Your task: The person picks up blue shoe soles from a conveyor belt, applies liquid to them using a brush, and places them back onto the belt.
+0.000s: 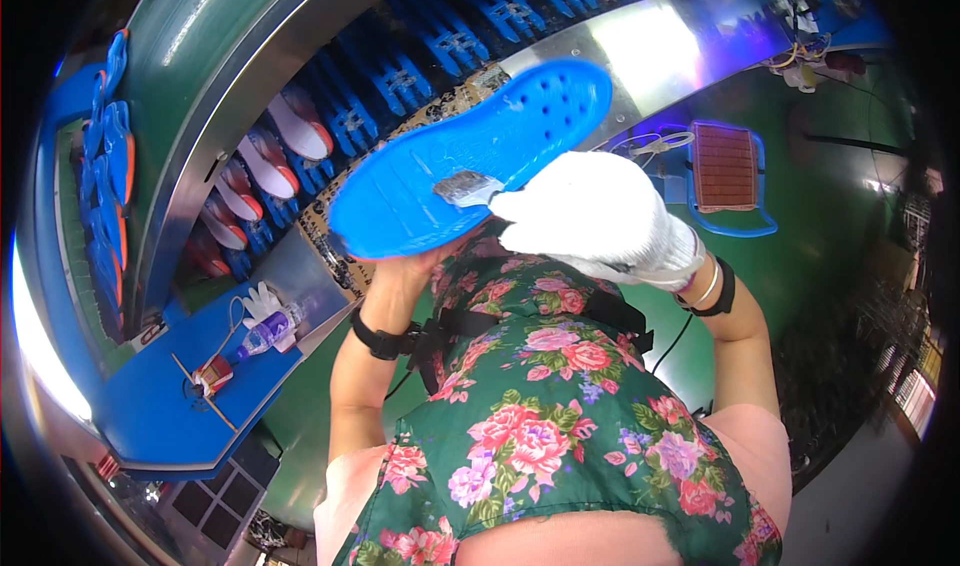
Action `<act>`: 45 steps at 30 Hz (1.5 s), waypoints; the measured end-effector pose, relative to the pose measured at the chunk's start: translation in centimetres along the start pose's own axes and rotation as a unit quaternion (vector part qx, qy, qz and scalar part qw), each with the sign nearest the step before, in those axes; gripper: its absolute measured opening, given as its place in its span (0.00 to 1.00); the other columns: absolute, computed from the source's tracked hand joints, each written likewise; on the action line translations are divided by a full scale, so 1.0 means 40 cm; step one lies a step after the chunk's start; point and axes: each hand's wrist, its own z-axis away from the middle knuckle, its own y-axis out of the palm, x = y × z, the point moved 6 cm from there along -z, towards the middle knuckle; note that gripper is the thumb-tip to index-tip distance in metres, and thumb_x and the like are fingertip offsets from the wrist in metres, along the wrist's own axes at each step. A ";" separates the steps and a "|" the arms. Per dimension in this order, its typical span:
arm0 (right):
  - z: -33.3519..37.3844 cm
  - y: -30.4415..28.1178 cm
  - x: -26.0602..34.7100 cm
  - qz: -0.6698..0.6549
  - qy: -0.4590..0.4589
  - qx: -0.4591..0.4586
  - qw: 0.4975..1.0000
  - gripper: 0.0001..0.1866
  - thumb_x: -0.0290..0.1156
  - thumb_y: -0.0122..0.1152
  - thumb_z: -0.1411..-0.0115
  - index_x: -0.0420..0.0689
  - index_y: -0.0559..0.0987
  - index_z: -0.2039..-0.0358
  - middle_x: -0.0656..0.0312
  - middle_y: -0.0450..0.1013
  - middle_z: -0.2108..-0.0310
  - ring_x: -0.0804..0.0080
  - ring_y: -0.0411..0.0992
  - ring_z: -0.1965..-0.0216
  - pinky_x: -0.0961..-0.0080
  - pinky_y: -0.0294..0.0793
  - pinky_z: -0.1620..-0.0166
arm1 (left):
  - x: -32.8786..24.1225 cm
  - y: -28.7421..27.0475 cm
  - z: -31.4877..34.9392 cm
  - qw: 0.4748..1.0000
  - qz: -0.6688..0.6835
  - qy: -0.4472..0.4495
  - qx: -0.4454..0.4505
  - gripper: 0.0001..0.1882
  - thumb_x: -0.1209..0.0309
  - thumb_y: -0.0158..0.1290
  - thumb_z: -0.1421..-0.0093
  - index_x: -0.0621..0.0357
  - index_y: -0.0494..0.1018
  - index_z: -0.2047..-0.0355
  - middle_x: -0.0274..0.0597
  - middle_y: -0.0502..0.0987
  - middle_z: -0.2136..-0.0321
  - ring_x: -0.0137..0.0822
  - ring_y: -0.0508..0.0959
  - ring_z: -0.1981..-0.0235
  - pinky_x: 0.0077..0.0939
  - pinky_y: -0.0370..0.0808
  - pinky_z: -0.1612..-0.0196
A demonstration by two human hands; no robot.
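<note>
A large blue shoe sole (390, 201), with a group of small holes at its far right end, is held tilted in front of me. My left hand (412, 264), bare, grips it from below at the near left edge; most of its fingers are hidden under the sole. My right hand (590, 211) wears a white knit glove and is closed around a flat brush (466, 188). The dark bristles touch the sole's upper face near its middle, where the surface looks wet and shiny. The brush's handle is mostly hidden by the glove.
Blue racks (510, 11) line the curved metal-edged conveyor ahead, with several white-and-red shoe parts (300, 126) at left. More blue soles (117, 151) stand far left. A blue table (150, 406) bears a bottle (265, 336) and a glove (262, 304). A chair (725, 171) is at right.
</note>
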 end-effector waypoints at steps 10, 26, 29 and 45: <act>-0.004 -0.051 0.014 -0.031 -0.009 0.010 0.999 0.15 0.28 0.70 0.46 0.49 0.87 0.56 0.58 0.83 0.54 0.60 0.81 0.63 0.66 0.82 0.61 | 0.088 0.104 -0.017 0.978 0.054 -0.013 0.200 0.65 0.30 0.57 0.49 0.59 0.46 0.23 0.62 0.55 0.27 0.69 0.64 0.32 0.60 0.64 0.30; -0.072 -0.094 0.005 -0.027 0.126 -0.108 0.986 0.13 0.21 0.76 0.50 0.44 0.88 0.62 0.56 0.85 0.60 0.62 0.82 0.62 0.67 0.81 0.58 | 0.105 0.115 -0.048 0.985 -0.048 0.124 0.108 0.58 0.25 0.48 0.41 0.52 0.48 0.24 0.59 0.61 0.30 0.56 0.68 0.32 0.58 0.66 0.31; -0.107 -0.099 0.009 -0.017 0.103 -0.107 0.989 0.15 0.23 0.75 0.49 0.45 0.88 0.59 0.56 0.85 0.58 0.63 0.82 0.60 0.68 0.81 0.56 | 0.101 0.062 -0.039 0.982 0.058 0.092 0.156 0.54 0.26 0.47 0.39 0.52 0.54 0.25 0.54 0.64 0.31 0.55 0.69 0.33 0.59 0.67 0.31; -0.118 -0.042 0.026 0.000 0.081 -0.103 0.991 0.15 0.24 0.67 0.42 0.43 0.87 0.53 0.54 0.83 0.53 0.58 0.80 0.53 0.63 0.80 0.52 | 0.097 0.001 -0.026 0.976 -0.153 0.112 0.110 0.47 0.38 0.53 0.36 0.54 0.56 0.27 0.53 0.66 0.31 0.54 0.69 0.33 0.56 0.64 0.29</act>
